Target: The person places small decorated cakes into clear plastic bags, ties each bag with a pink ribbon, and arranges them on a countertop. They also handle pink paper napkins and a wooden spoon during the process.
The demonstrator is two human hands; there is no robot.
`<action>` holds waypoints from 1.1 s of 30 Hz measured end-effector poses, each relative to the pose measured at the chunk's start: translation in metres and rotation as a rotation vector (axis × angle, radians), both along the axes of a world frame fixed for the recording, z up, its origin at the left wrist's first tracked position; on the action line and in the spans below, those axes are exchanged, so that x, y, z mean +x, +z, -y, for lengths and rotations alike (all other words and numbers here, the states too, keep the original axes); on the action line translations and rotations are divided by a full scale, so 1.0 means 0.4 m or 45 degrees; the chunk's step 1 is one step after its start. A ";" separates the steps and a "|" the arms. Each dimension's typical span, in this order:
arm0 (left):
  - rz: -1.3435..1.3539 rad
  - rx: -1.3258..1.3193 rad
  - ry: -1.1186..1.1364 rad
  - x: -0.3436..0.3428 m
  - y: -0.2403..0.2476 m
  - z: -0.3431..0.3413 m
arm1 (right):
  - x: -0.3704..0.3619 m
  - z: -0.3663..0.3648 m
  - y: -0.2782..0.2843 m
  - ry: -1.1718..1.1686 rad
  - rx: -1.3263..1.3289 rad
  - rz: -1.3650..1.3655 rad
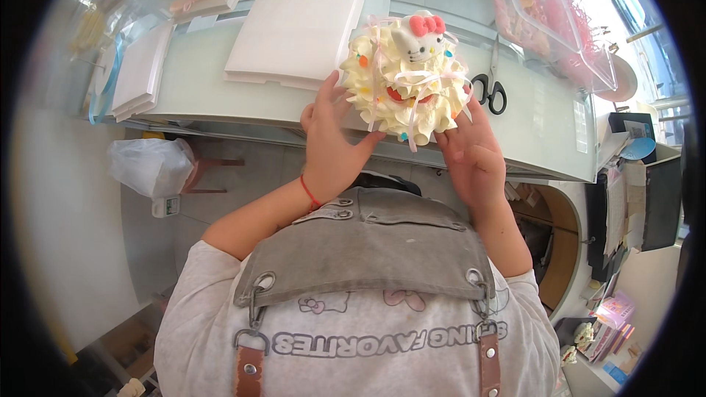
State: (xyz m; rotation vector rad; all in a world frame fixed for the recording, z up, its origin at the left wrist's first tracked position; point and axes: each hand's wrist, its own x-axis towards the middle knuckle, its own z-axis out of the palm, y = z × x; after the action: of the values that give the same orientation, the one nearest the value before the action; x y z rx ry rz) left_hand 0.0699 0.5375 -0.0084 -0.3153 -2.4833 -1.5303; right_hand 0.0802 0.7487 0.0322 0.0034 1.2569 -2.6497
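Between my two hands is a small cake (401, 106) covered in piped cream-yellow frosting peaks, with pale pink ribbon bows and orange and blue dots. A white cat-head figure (421, 43) with a coral-red bow sits on top of it. My left hand (329, 129) cups the cake's left side, thumb and fingers spread around it. On the right side, my right hand (474, 143) has its fingers curved against the cake's edge. Together they hold the cake at the near edge of the glass counter (198, 103). The cake's underside is hidden.
Stacked white boxes (294, 37) lie beyond the cake, with more white boxes (143, 70) at the left. Black-handled scissors (491, 88) rest close to my right hand. A clear bin (548, 18) holds pink shreds. Below the counter stands a stool with a plastic bag (151, 165).
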 end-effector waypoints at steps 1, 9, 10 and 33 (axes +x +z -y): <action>-0.009 -0.021 0.010 0.003 0.001 0.000 | 0.004 -0.001 0.000 -0.014 0.000 0.001; -0.250 -0.443 0.095 -0.011 0.009 -0.028 | -0.027 0.003 -0.007 -0.016 -0.093 0.034; -0.276 -0.446 0.100 -0.010 0.010 -0.032 | -0.025 -0.002 -0.014 0.003 -0.094 0.020; -0.231 0.011 -0.461 -0.058 -0.029 0.053 | 0.059 0.056 0.019 0.259 -0.400 -0.229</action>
State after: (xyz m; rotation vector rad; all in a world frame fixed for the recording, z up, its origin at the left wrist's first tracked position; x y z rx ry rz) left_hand 0.0467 0.5164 -0.0199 -0.9022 -2.3679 -1.5539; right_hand 0.1037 0.7264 0.0397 -0.3962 0.8205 -2.6798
